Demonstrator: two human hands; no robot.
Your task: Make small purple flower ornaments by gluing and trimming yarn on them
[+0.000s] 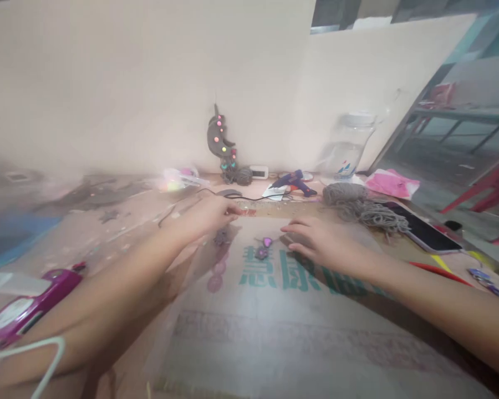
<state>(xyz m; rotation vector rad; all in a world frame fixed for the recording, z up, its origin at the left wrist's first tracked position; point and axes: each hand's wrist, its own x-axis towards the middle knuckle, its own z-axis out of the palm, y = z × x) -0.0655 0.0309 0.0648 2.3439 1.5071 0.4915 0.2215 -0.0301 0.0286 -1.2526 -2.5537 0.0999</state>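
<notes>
My left hand (210, 216) reaches forward over a cardboard sheet (274, 327) with green characters, its fingers curled near a small grey star piece (222, 238); motion blur hides whether it holds anything. My right hand (320, 241) lies palm down on the cardboard, fingers stretched toward a small pink heart piece (267, 242) and a purple-grey piece (261, 254), touching neither as far as I can see.
A blue glue gun (293, 182), grey yarn (357, 205), a dark phone (424, 233), a plastic jar (349, 147) and pink cloth (393, 183) sit at the back right. A grey moon ornament (219, 141) leans on the wall. A magenta tool (33, 305) lies left.
</notes>
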